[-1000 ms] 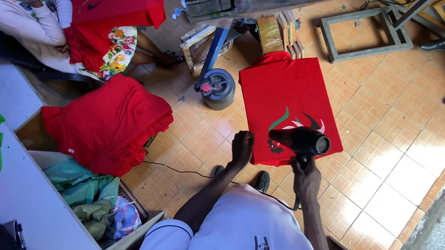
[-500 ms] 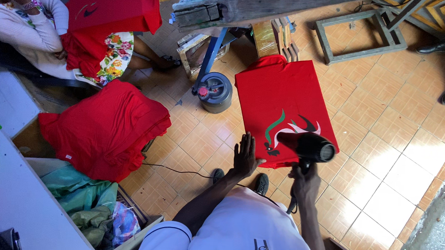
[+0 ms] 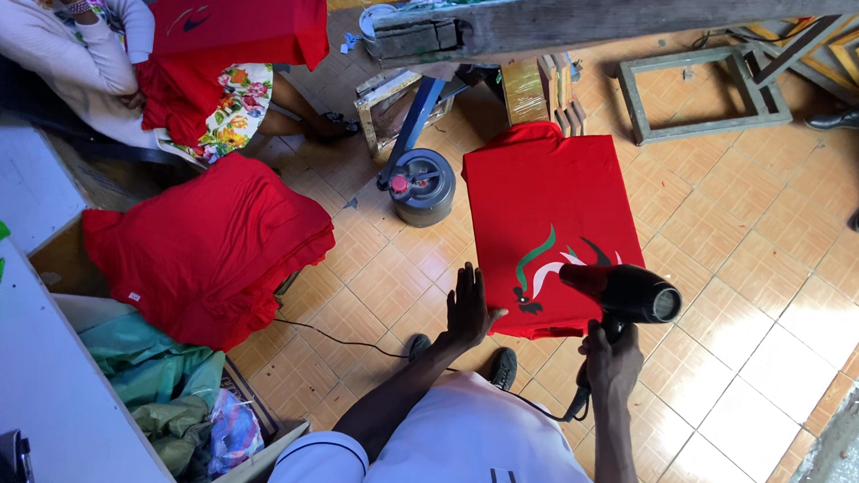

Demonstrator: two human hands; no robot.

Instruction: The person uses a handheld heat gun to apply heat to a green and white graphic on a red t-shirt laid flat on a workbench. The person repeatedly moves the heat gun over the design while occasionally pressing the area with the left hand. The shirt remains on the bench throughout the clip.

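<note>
While my right hand [image 3: 611,361] gripped the black dryer [image 3: 625,291] over the print, my left hand [image 3: 468,309] lay flat and open, holding nothing, by the red shirt's [image 3: 547,203] edge. That shirt was spread on the tiled floor [image 3: 737,284].

1. One hair dryer [image 3: 625,291] was there.
2. One red shirt [image 3: 546,227] lay spread flat.
3. One pile of red shirts [image 3: 207,246] sat nearby.
4. One grey can [image 3: 420,185] stood.
5. Two wooden frames [image 3: 701,94] lay about.
</note>
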